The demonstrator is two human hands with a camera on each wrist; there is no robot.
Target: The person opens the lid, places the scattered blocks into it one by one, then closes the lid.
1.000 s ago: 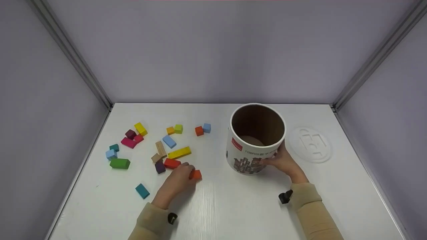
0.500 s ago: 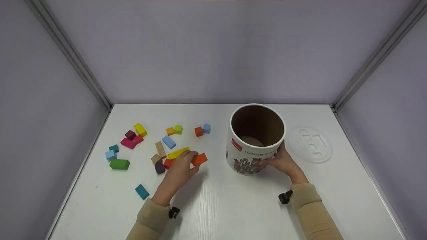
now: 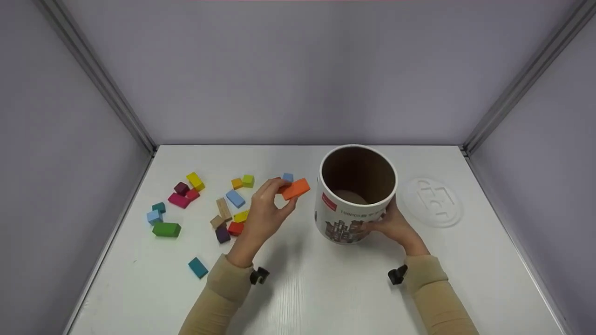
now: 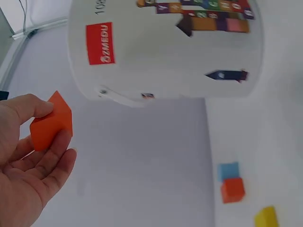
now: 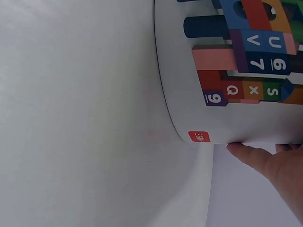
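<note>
Between the thumb and fingers of my left hand (image 3: 266, 211), an orange block (image 3: 297, 188) is pinched above the table, just left of the round tub's rim. The left wrist view shows the same orange block (image 4: 53, 122) at the fingertips, beside the tub's printed wall (image 4: 151, 56). My right hand (image 3: 396, 228) grips the white tub (image 3: 344, 218) low on its right side, thumb on the front. In the right wrist view the thumb (image 5: 255, 158) touches the tub wall; the other fingers are mostly hidden. The tub stands open at the top, its visible floor bare.
Several coloured blocks lie on the left half of the white table (image 3: 326, 288), among them a green block (image 3: 166, 229), a teal block (image 3: 198, 267) and a purple block (image 3: 223, 234). A clear round lid (image 3: 433, 202) lies right of the tub. Grey walls enclose the table.
My left hand has lifted the orange block off the table and carried it up and rightward toward the tub. The right hand and tub have stayed almost still.
</note>
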